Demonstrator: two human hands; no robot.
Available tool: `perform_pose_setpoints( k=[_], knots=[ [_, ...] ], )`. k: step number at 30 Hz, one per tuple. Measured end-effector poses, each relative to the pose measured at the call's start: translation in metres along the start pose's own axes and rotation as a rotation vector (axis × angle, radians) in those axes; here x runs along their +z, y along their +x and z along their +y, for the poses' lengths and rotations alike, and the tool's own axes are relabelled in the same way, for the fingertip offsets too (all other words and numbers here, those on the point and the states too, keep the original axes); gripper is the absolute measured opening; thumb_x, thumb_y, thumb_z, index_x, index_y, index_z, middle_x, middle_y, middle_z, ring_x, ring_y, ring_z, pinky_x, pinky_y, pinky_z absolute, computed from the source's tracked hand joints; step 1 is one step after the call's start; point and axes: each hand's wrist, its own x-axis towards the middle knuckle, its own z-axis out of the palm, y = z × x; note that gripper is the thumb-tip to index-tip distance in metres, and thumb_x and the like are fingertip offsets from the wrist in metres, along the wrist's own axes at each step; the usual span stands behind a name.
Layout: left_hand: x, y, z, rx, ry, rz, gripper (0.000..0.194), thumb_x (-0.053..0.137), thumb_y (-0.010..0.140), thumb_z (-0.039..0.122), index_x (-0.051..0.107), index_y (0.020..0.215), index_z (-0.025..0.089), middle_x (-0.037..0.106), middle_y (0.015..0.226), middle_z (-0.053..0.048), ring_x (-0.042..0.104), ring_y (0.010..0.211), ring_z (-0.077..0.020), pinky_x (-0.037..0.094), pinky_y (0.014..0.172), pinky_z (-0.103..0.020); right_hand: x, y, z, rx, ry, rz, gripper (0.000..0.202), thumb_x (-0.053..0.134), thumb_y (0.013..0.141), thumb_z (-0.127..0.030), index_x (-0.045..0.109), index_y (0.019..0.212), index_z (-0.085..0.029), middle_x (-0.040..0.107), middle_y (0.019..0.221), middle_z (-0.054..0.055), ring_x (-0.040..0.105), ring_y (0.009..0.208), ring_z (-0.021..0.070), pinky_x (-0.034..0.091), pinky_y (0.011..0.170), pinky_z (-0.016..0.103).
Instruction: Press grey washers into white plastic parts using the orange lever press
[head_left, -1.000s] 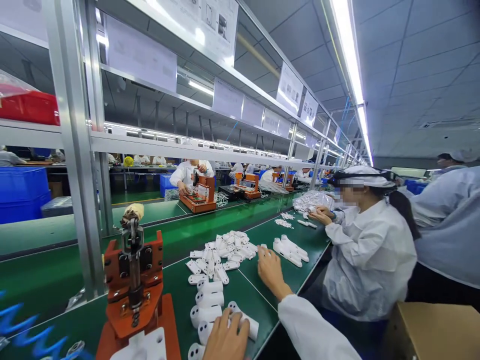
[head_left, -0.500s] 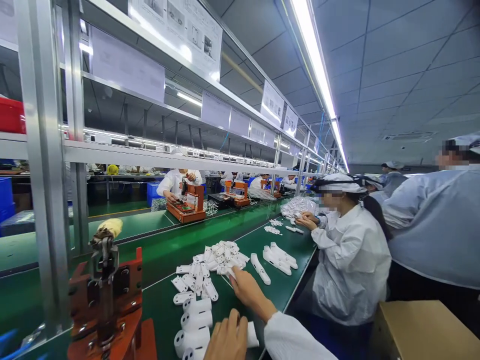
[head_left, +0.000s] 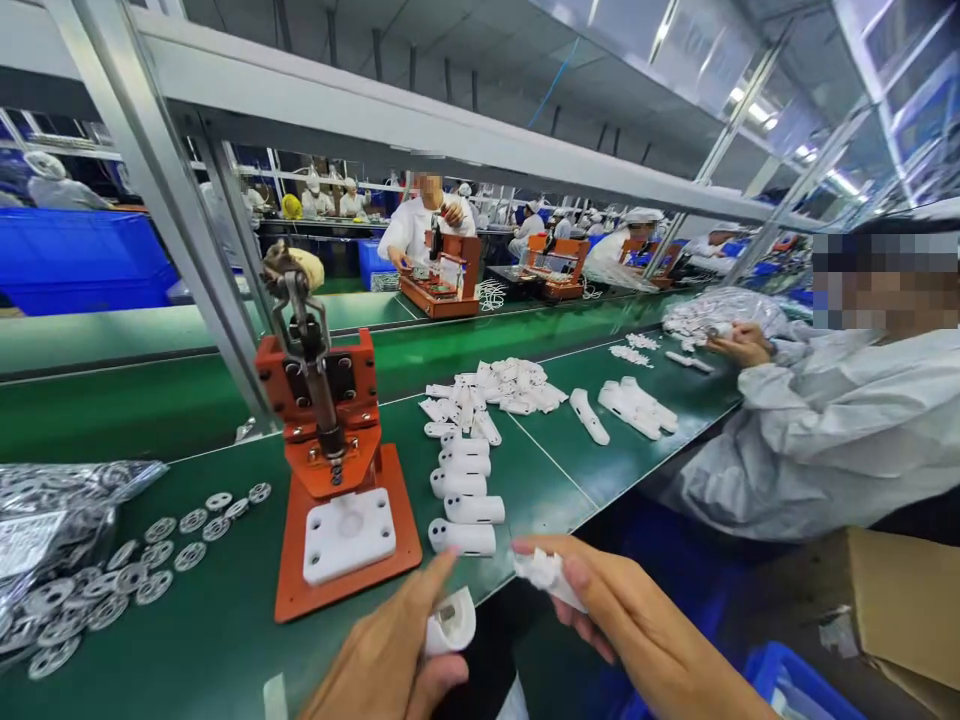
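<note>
My left hand (head_left: 382, 650) is closed around a hollow white housing (head_left: 452, 622), its open end facing right, near the table's front edge. To the right, my right hand (head_left: 622, 590) pinches a small white plastic part (head_left: 549, 576) between thumb and fingers. The two held pieces are apart. Just beyond my left hand, several white cylindrical housings (head_left: 471, 483) lie in a column. Behind them is a heap of flat white parts (head_left: 510, 385). Longer white shells (head_left: 637, 406) lie further right.
An orange toggle press (head_left: 337, 480) with a white plate stands left of the housings. Metal discs (head_left: 157, 555) and a plastic bag (head_left: 45, 530) lie at far left. A co-worker's sleeve (head_left: 795, 390) is at right, above a cardboard box (head_left: 907, 600) and blue bin (head_left: 802, 690).
The view has turned down and left. My right hand has left the heap of flat parts and now holds a white part; my left hand has a housing, moved off the row.
</note>
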Motion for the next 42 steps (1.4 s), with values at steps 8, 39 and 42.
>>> perform_pose_setpoints(
  k=[8,39,42],
  knots=[
    [0.006,-0.001,-0.008,0.278,0.061,0.221,0.033,0.06,0.094,0.035,0.062,0.127,0.037,0.072,0.108,0.001,0.072,0.083,-0.0132,0.055,0.068,-0.015,0.014,-0.006,-0.025,0.091,0.093,-0.169,0.046,0.059,0.092,-0.063,0.065,0.127,-0.034,0.063,0.126,0.006,0.06,0.113,0.0247,0.052,0.093,0.033],
    [0.001,-0.013,-0.009,0.4,0.281,0.223,0.041,0.064,0.088,0.063,0.068,0.124,0.043,0.078,0.112,0.004,0.076,0.096,-0.0186,0.061,0.078,-0.02,0.014,0.016,-0.031,0.331,0.165,-0.498,0.031,0.062,0.097,-0.049,0.059,0.114,-0.024,0.049,0.065,-0.009,0.042,0.043,0.0025,0.03,0.039,0.013],
    [0.002,-0.016,-0.011,0.354,0.31,0.211,0.045,0.064,0.087,0.065,0.062,0.13,0.049,0.075,0.122,0.006,0.074,0.107,-0.0208,0.062,0.083,-0.023,0.011,0.015,-0.033,0.259,0.124,-0.505,0.027,0.061,0.097,-0.046,0.06,0.112,-0.023,0.049,0.067,-0.009,0.039,0.043,0.001,0.031,0.042,0.014]
  ],
)
